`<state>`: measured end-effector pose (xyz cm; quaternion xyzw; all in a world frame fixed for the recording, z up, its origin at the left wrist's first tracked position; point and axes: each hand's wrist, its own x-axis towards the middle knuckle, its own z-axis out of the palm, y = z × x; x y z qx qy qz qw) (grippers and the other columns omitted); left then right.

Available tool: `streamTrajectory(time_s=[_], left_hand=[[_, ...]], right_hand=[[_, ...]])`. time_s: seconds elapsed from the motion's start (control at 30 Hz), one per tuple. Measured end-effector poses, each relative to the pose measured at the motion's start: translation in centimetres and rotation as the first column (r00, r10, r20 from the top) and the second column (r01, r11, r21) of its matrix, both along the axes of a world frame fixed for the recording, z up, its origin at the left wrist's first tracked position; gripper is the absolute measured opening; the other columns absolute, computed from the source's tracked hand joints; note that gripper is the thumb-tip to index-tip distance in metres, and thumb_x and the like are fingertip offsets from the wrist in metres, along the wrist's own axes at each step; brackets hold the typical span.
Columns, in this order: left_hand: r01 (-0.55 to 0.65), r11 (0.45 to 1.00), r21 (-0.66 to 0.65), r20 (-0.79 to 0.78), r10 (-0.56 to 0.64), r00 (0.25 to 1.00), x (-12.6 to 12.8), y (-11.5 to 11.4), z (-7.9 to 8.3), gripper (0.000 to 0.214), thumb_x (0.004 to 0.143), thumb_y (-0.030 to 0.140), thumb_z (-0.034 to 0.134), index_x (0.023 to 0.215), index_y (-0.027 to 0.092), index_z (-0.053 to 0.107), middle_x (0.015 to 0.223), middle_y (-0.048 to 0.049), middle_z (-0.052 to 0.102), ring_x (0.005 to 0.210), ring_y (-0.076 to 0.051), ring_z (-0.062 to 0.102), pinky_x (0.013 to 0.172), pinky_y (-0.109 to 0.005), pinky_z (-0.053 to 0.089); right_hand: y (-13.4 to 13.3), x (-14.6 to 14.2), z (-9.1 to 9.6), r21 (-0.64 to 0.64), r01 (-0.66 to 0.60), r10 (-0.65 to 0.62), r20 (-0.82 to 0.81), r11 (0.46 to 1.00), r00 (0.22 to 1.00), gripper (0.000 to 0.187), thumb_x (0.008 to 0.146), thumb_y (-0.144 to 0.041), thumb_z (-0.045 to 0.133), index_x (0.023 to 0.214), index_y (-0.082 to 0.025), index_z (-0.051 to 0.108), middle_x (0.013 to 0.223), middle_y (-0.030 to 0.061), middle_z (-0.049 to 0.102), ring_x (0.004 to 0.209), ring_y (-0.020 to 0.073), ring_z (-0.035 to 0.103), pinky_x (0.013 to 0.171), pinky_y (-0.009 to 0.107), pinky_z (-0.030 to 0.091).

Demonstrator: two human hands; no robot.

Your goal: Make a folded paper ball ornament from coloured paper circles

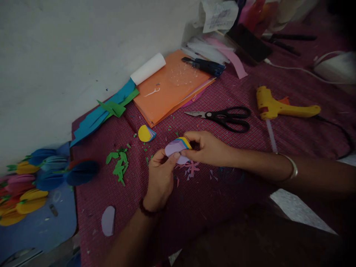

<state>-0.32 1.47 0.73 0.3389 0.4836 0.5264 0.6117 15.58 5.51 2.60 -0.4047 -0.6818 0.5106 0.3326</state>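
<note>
Between my two hands is a small stack of folded paper circles (pixel 174 147), lilac on top with blue and yellow layers showing at the right edge. My left hand (pixel 162 178) pinches its lower left side, thumb on the lilac face. Thumb and fingers of my right hand (pixel 204 148) grip the yellow edge. A second little paper stack (pixel 145 133), yellow on top, lies just beyond my left hand. Green paper leaf pieces (pixel 120 167) are heaped to the left. Nearer me rests a folded lilac half circle (pixel 108 220).
Black-handled scissors (pixel 228 118) lie behind my right hand, and a yellow glue gun (pixel 286 105) is farther right. Orange paper sheets (pixel 167 92) carry a blue cutter (pixel 207 66). Finished paper balls (pixel 33 185) sit on a blue surface at left. A wall (pixel 69 48) bounds the back.
</note>
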Motion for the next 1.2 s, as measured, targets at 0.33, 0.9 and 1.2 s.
streamTrajectory(time_s=[0.33, 0.9, 1.2], left_hand=[[0.129, 0.99, -0.059, 0.108, -0.122, 0.987, -0.5, 0.5, 0.3, 0.021, 0.061, 0.025, 0.084, 0.076, 0.018, 0.07, 0.078, 0.0012, 0.072, 0.068, -0.01, 0.063, 0.07, -0.025, 0.052], [0.166, 0.985, 0.056, -0.446, -0.124, 0.887, -0.7, -0.1, 0.4, 0.017, 0.078, 0.033, 0.07, 0.081, 0.017, 0.071, 0.071, 0.0009, 0.066, 0.07, -0.012, 0.057, 0.068, -0.023, 0.047], [0.233, 0.972, 0.033, -0.225, -0.22, 0.949, -1.7, 0.3, -0.6, 0.021, 0.078, 0.031, 0.071, 0.096, 0.019, 0.074, 0.085, -0.0017, 0.073, 0.078, -0.014, 0.062, 0.077, -0.027, 0.051]], right_hand=[[0.8, 0.3, -0.5, -0.38, -0.214, 0.065, -0.368, 0.9, 0.928, 0.026, 0.071, -0.031, 0.071, 0.076, -0.016, 0.05, 0.067, -0.0053, 0.05, 0.06, 0.0067, 0.046, 0.054, 0.019, 0.039], [0.2, 0.5, 0.0, 0.002, 0.022, -0.022, -0.009, 1.0, 1.0, 0.017, 0.078, -0.022, 0.06, 0.064, -0.016, 0.051, 0.059, -0.0051, 0.045, 0.056, 0.0074, 0.04, 0.052, 0.02, 0.028], [0.9, 0.8, 0.3, -0.132, -0.1, 0.083, -0.13, 0.986, 0.988, 0.017, 0.079, -0.029, 0.059, 0.07, -0.016, 0.053, 0.062, -0.0041, 0.049, 0.056, 0.0074, 0.043, 0.051, 0.02, 0.033]])
